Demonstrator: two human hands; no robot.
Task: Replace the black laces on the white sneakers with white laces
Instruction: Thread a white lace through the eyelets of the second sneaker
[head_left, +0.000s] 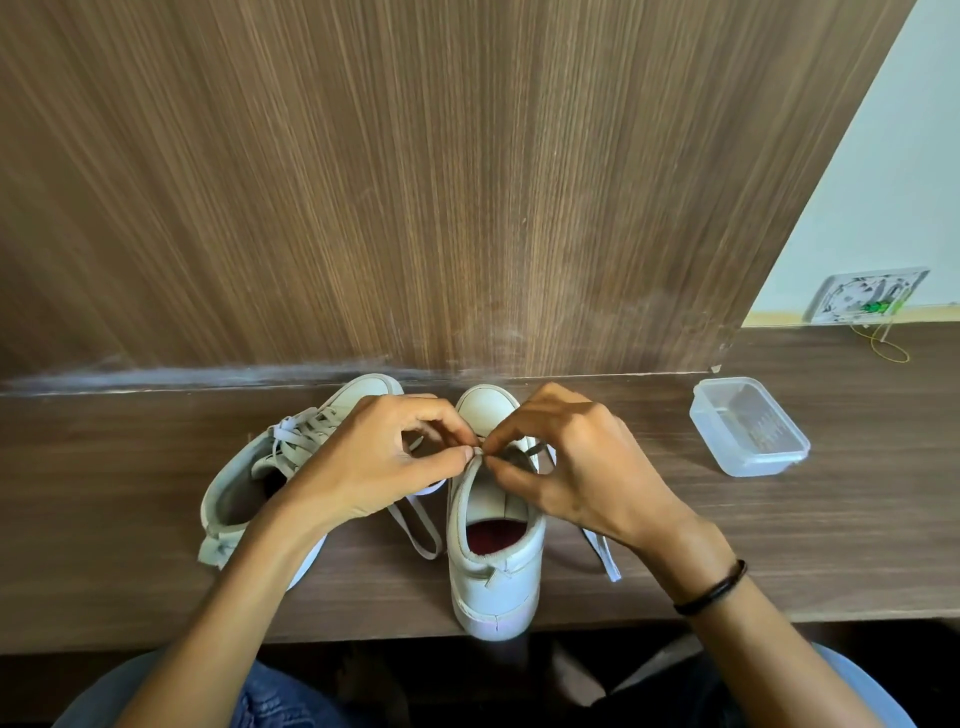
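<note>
Behind the upright sneaker (493, 582) rises a broad wooden panel (415, 182), and the sneaker itself stands on the dark wooden desk (104, 519), its heel at the near edge and its toe pointing at the panel. Just to the left of the upright sneaker lies the tilted sneaker (234, 499), rolled onto its side, toe angled toward the panel, already threaded with pale laces (301, 431). Your left hand (374, 462) comes in over that tilted shoe and reaches the upright sneaker's tongue, thumb and forefinger curled together in a pinch. Your right hand (576, 467) meets it from the other side, its thumb and forefinger also pinched, so the fingertips of both hands touch above the upright sneaker's throat. What you pinch there looks like the white lace (415, 525), though your fingers hide the exact hold; its loose ends trail on the desk on both sides of the upright sneaker. Well to the right of the upright sneaker sits a clear plastic container (748, 431), open on top. A thin black band (711, 587) circles your right wrist, near the sneaker's heel.
</note>
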